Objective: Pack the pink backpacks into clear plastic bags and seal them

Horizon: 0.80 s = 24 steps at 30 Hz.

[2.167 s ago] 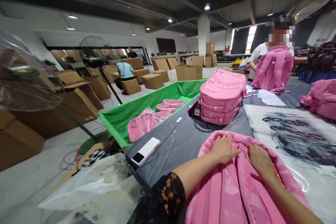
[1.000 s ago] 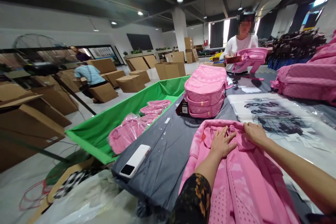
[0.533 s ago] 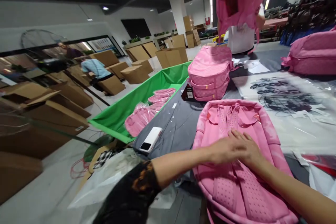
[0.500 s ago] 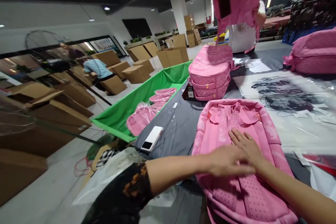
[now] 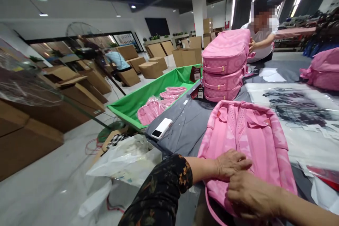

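A pink backpack point(image 5: 265, 144) lies at the table's near edge with its padded back and shoulder straps facing up. My left hand point(image 5: 231, 164) rests over the lower part of the straps, fingers bent and closed on them. Right beside it, nearer to me, my right hand point(image 5: 247, 192) is curled with its fingers closed at the lower strap area. The two hands touch, and they hide the strap ends beneath them. A loop of pink trim hangs at the backpack's near end.
Stacked pink backpacks point(image 5: 225, 63) stand ahead, with a co-worker point(image 5: 262, 31) behind, hands at the top one. A green bin point(image 5: 124, 107) holds wrapped pink items. A white power bank point(image 5: 162, 128) lies on the grey table cover. Plastic sheets point(image 5: 304, 137) lie right; cardboard boxes point(image 5: 76, 91) left.
The backpack in the co-worker's hands has come down onto the stack. My hands have moved down the straps towards me, and their flat fingers have curled closed. The view has shifted.
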Each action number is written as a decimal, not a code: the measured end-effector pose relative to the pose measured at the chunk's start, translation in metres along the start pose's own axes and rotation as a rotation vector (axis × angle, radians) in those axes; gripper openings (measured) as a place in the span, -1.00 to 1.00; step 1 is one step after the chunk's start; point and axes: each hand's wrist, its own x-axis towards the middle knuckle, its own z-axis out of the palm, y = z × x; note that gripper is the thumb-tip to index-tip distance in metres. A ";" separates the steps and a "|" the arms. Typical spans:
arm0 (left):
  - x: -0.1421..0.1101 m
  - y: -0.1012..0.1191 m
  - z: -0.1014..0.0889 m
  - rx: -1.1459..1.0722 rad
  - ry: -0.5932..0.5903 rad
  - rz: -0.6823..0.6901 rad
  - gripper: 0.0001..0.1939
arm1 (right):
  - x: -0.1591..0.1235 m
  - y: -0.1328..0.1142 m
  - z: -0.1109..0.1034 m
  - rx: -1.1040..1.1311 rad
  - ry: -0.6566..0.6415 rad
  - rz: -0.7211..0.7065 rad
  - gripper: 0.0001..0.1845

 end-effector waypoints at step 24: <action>-0.053 0.057 -0.015 -0.296 -0.093 -0.466 0.09 | -0.054 0.088 0.000 -0.405 0.297 0.745 -0.52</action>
